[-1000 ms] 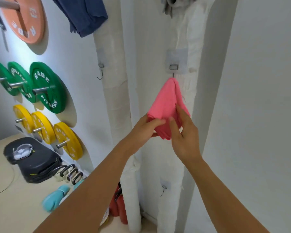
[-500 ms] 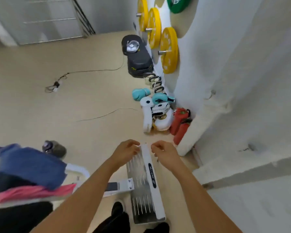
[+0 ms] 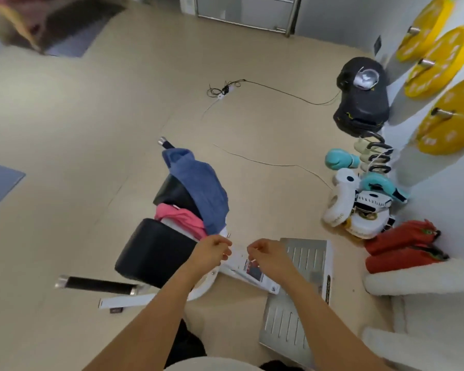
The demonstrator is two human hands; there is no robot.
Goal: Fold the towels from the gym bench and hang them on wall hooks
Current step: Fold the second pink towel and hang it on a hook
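Two towels on the black bench [image 3: 150,253]: blue towel [image 3: 201,188] draped over the backrest, pink towel [image 3: 182,218] crumpled beneath its lower edge. Left hand [image 3: 212,250] and right hand [image 3: 265,254] empty, fingers loosely curled, just beside each other near the bench's edge.

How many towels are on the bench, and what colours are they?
Blue terry towel draped over the black padded bench: 1
Pink towel bunched beside it: 1
Total: 2 towels. Both hands, left and right, hold nothing.
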